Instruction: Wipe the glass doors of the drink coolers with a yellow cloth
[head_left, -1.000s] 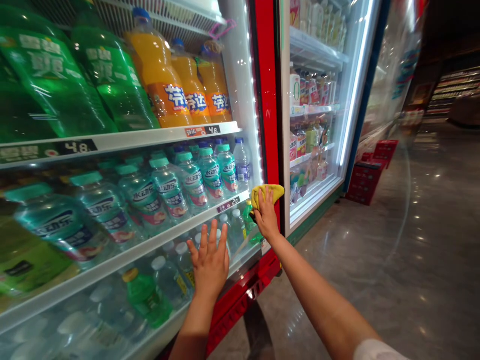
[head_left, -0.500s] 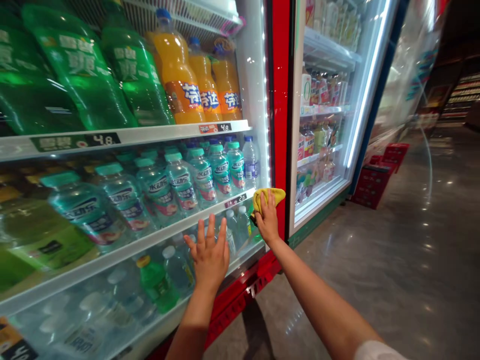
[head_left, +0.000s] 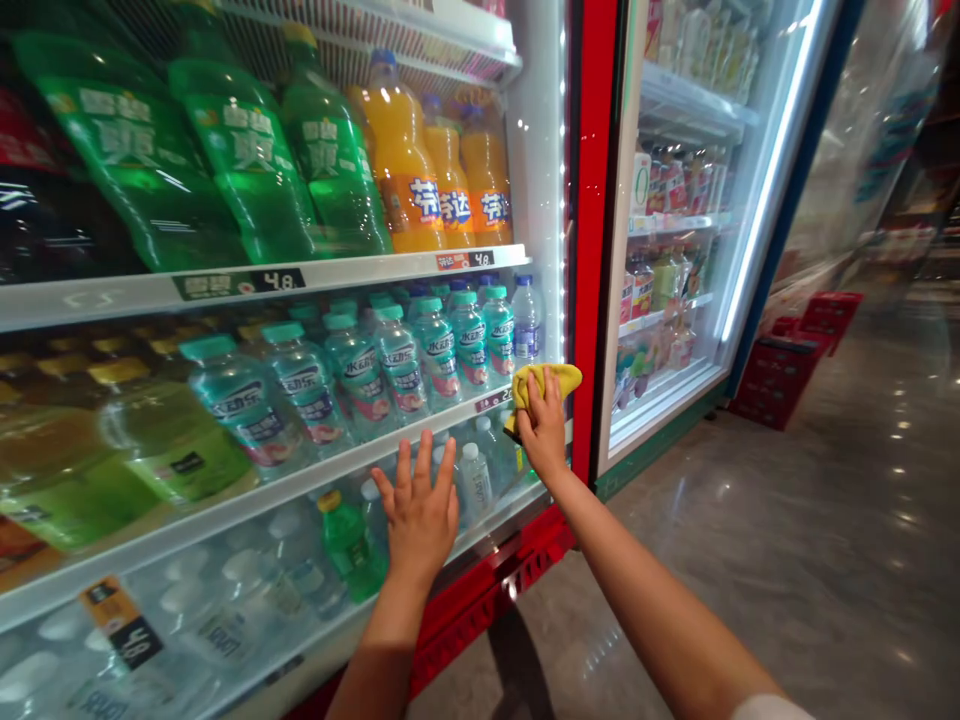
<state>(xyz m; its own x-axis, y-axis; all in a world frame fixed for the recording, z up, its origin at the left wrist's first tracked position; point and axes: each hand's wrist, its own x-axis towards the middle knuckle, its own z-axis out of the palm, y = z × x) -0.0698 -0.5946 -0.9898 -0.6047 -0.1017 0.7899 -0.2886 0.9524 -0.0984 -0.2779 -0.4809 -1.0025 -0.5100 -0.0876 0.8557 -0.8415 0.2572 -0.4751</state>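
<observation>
My right hand (head_left: 543,432) presses a bunched yellow cloth (head_left: 564,379) against the glass door of a drinks fridge, near the red frame. The fingers lie over the cloth, and a dark edge of it shows at its lower left. My left hand (head_left: 421,512) is open with its fingers spread, holding nothing, in front of the same glass door (head_left: 465,545); whether the palm touches the glass is hidden. Behind the glass, close to my left hand, stand a green bottle (head_left: 349,540) and several clear bottles with white caps.
Large green soda bottles (head_left: 247,150) and orange soda bottles (head_left: 409,160) fill an upper shelf, with teal-capped bottles (head_left: 401,360) below. The red door frame (head_left: 600,250) borders a second lit fridge (head_left: 675,225). Red boxes (head_left: 776,375) stand on the shiny floor (head_left: 690,570).
The view has swung left, so the shelves appear farther right. Both hands have moved left relative to the fridge; the yellow cloth is farther from the red frame and still under my right hand.
</observation>
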